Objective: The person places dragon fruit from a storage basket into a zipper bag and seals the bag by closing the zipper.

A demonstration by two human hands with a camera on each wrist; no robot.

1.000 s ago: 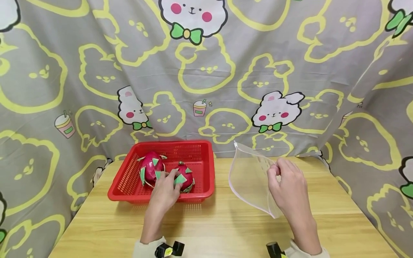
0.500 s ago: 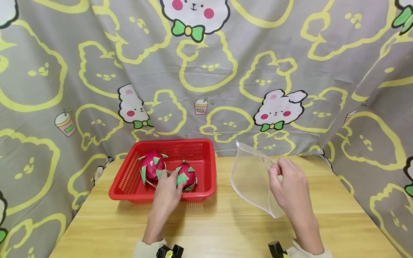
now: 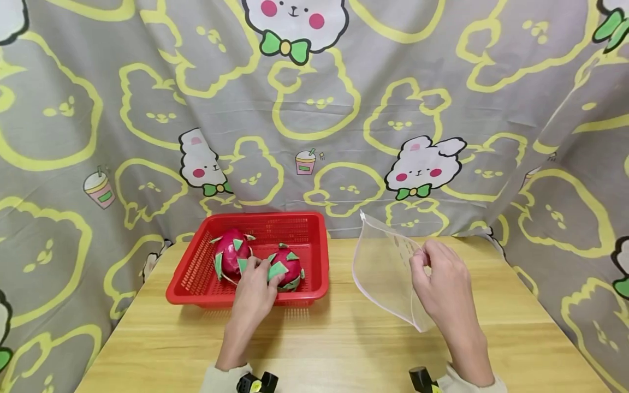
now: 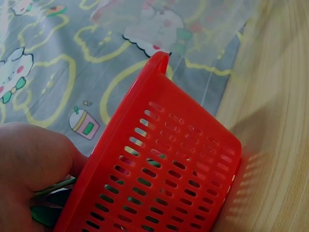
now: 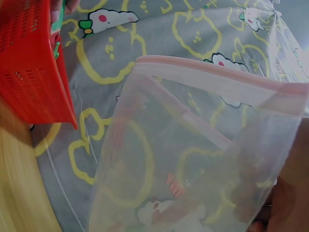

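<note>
Two pink dragon fruits with green scales sit in the red basket (image 3: 196,299). My left hand (image 3: 255,292) reaches over the basket's front rim and pinches the green scales of the right dragon fruit (image 3: 291,267). The left dragon fruit (image 3: 230,254) lies just beyond its fingertips. In the left wrist view the hand (image 4: 36,157) is beside the basket wall (image 4: 159,159), its fingertips hidden. My right hand (image 3: 442,286) grips one side of a clear zip bag (image 3: 383,267) with a pink edge, held up over the table. The bag (image 5: 159,145) hangs with its mouth partly spread in the right wrist view.
A wooden table (image 3: 324,349) carries the basket, which stands at the back left. Behind and at both sides hangs a grey curtain (image 3: 339,136) with yellow cartoon outlines. The basket lies to the left of the bag, with bare tabletop between them.
The right dragon fruit has shifted and turned slightly to the right within the basket. Both hands stay almost in place, and the bag has tilted a little.
</note>
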